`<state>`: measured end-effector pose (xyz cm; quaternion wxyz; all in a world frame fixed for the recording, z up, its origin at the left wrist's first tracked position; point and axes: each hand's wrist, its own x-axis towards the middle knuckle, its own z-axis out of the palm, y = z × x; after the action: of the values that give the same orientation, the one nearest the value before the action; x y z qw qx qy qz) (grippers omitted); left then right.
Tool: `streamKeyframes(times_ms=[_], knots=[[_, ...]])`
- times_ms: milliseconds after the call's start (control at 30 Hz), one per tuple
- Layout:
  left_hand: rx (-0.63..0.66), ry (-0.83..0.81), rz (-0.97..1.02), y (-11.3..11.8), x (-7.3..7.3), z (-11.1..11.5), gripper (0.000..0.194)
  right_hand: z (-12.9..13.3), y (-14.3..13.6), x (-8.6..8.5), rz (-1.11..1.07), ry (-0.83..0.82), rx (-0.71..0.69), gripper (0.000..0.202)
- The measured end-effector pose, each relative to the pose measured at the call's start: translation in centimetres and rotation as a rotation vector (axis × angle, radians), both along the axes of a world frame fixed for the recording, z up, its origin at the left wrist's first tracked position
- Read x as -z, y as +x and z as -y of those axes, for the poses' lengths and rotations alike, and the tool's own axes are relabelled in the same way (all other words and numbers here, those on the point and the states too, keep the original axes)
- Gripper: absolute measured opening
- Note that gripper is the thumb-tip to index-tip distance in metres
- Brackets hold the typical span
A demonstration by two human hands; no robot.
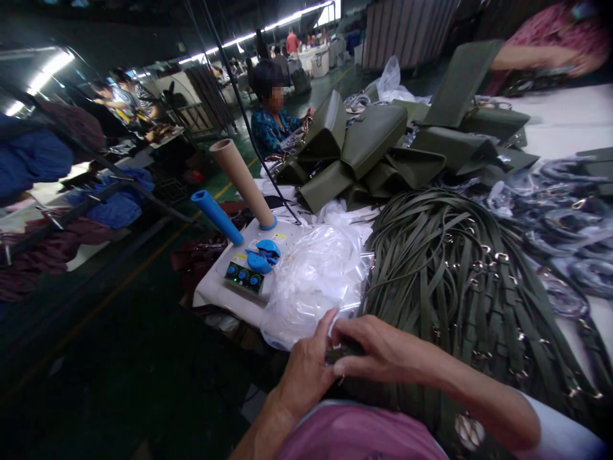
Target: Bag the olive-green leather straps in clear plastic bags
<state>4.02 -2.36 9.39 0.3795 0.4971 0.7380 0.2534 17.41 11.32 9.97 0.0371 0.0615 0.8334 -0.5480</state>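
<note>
My left hand (306, 367) and my right hand (383, 350) meet close to my body at the table's front edge. Both are closed around a dark green strap (352, 349), mostly covered by the fingers. Just beyond them lies a heap of clear plastic bags (318, 275). On the right, touching the area by my right forearm, spreads a big pile of olive-green straps (445, 268) with metal clasps.
A grey machine with a control panel (244, 278), blue tape dispenser (263, 257), brown cardboard tube (242, 182) and blue tube (218, 217) stands left. Olive-green bags (373, 137) are stacked behind. Plastic-wrapped pieces (569, 217) lie right. A co-worker (272, 118) sits across; another person's arm (541, 57) reaches in.
</note>
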Motion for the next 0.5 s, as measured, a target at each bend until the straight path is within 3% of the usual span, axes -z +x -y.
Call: streamKeyframes(times_ms=[100,167,233,400,500], knots=[[-0.115,-0.052,-0.030,-0.8,-0.8,0.8,0.073,-1.0,0.7,2.4,0.110,-0.375,-0.029,0.039],[-0.132,-0.071,-0.021,-0.9,-1.1,1.3,0.077,-1.3,1.0,2.8,0.113,-0.357,-0.017,0.039],[-0.120,-0.072,0.019,-0.6,-1.3,1.5,0.082,-1.2,0.9,1.5,0.041,-0.134,0.001,0.032],[-0.144,-0.012,0.224,-0.4,-1.8,1.6,0.092,0.1,0.0,-4.5,-0.189,0.537,-0.095,0.017],[-0.107,0.008,0.424,-1.2,-1.6,2.2,0.095,0.9,-0.2,-6.2,-0.269,0.824,-0.076,0.015]])
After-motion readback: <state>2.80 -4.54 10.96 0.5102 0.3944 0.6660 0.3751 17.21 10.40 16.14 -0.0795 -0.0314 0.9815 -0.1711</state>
